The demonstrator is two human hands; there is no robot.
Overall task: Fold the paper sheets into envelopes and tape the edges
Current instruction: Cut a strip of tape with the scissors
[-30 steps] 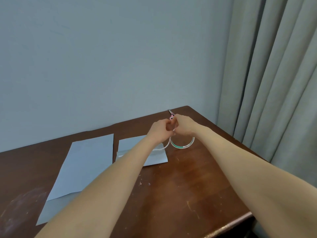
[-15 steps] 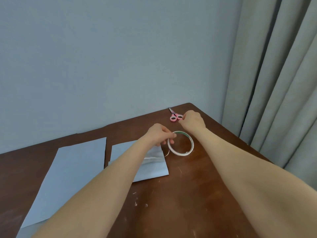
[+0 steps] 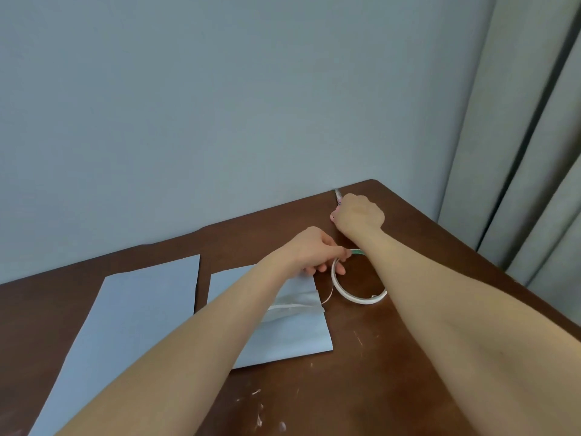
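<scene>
Your right grip point(image 3: 358, 215) has slid forward over the scissors point(image 3: 338, 194) at the back of the surface point(image 3: 377, 357), fingers curled round the pink handles, only the blade tip showing. One folded sheet point(image 3: 295, 332) is partly taped, a tape strip point(image 3: 328, 294) running uncut from its flap to the tape roll point(image 3: 355, 299) just beside its right edge, and your left grip point(image 3: 314, 256) pinches that roll's rim. Cutting looks to be next, and the flat sheet point(image 3: 138, 309) further left is not yet folded.

A dark brown wooden table point(image 3: 361, 388), its top scuffed with pale marks, stands against a plain blue-grey wall point(image 3: 220, 105) beside pale grey curtains point(image 3: 534, 136)
</scene>
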